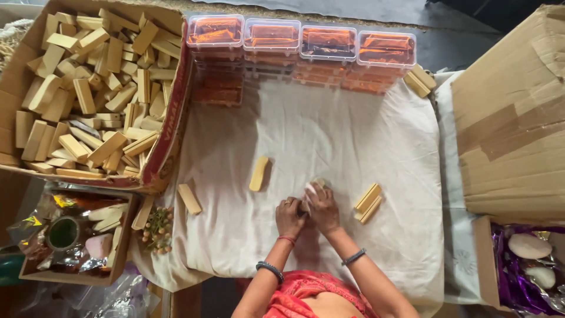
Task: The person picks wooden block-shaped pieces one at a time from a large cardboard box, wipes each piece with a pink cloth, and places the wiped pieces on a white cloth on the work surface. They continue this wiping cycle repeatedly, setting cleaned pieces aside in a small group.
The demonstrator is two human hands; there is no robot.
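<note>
My left hand [289,215] and my right hand [322,209] meet over the white cloth [329,135], both closed around a small pale piece [314,188] with a whitish wrap on it. What exactly it is stays partly hidden by my fingers. One tan wooden block [259,173] lies just up and left of my hands. A pair of blocks [368,203] lies to the right of my right hand. Another single block [189,198] rests further left on the cloth.
A big cardboard box [165,147] full of several tan blocks stands at the left. Clear lidded boxes with orange contents [300,44] are stacked along the back. A closed carton [512,129] is at right; a small box [76,235] of tape and scraps at lower left.
</note>
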